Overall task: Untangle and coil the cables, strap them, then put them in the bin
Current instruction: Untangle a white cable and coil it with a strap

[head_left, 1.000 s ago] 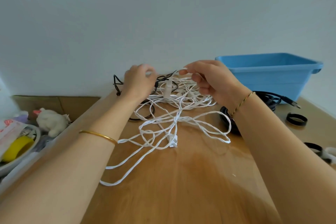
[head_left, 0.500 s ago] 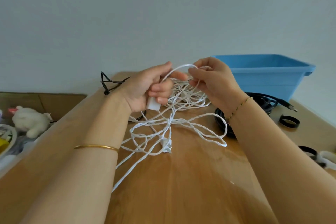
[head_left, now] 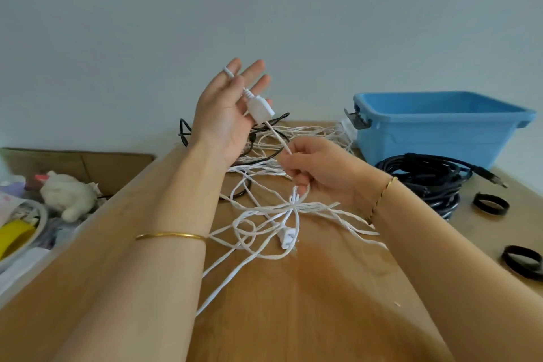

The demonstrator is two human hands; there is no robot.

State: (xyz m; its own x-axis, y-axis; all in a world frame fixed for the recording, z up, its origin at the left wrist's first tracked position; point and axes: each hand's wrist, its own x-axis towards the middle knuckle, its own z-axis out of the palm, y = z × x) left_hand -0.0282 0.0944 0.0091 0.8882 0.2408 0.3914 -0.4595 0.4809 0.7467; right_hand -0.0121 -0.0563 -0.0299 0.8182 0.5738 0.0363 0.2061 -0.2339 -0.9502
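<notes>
Left forearm and right forearm are reaching forward, converging left of the blue bin. Left hand is hanging raised, above the bin's rim level and well to its left, palm facing back toward the camera, fingers straight and slightly spread. White cable is looping once round one fingertip, with its plug lying against the fingers. Right hand is sitting lower, between left hand and bin, fingers curled, gripping a strand of the same cable, back of hand facing the bin.
</notes>
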